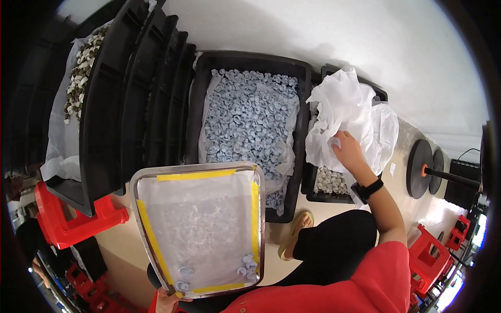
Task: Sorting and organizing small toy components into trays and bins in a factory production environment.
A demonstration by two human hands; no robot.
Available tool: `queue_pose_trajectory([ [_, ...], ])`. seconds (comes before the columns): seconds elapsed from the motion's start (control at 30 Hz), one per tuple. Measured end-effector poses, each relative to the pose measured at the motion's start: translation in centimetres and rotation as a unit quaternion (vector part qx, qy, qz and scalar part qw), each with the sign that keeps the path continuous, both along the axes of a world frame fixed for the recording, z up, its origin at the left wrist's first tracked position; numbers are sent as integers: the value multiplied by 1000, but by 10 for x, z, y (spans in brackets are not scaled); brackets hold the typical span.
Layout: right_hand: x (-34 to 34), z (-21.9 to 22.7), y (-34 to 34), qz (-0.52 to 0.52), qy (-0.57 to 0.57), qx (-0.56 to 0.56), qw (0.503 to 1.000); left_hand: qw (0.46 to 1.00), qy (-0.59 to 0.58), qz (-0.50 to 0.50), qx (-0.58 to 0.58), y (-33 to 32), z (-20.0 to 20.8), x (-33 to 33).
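My left hand (166, 301) grips the lower left corner of a metal tray (262, 208). White sheeting lines the tray, fixed with yellow tape along the edges. A few small pale-blue curled pieces (248, 267) lie in its lower corners. My right hand (348, 150) is closed on crumpled thin white sheets (344, 104), which spread over a black crate (334, 198) on the right. Small whitish pieces (331, 181) show beneath them. Between my hands, beyond the tray, a black crate (255, 58) holds many pale-blue curled pieces (248, 115).
Black crates (112, 99) are stacked at the left; the top one holds white and dark pieces (81, 78). A red stool (78, 221) stands beside them. Black round weights on a bar (420, 168) and red stools (429, 258) stand right. A white wall (292, 26) bounds the far side.
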State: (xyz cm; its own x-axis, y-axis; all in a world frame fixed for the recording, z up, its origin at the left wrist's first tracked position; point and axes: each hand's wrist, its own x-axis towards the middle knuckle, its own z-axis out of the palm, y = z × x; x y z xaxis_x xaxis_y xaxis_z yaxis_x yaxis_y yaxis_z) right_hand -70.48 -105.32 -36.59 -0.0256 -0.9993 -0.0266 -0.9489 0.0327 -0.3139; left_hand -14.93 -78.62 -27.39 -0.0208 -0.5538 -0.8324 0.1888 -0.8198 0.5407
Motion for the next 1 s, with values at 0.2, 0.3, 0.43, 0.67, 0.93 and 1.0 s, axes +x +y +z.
queue_pose_trajectory([
  [0.2,-29,-44,1,-16,115,64,991,1000,-9,-10,1,-2,1,2],
  [0.3,-44,-39,6,-16,13,21,1000,1000,-9,-2,-9,-4,2,1],
  [0.43,-14,69,16,-63,-105,86,989,1000,-12,-14,-5,2,0,7],
  [0.67,99,120,8,141,-202,142,959,1000,-9,15,-20,-6,3,5],
  [0.93,-48,11,4,-40,406,-46,912,1000,-24,10,4,3,1,9],
  [1.0,-96,-13,10,-41,385,2,922,1000,-17,8,-3,5,5,11],
])
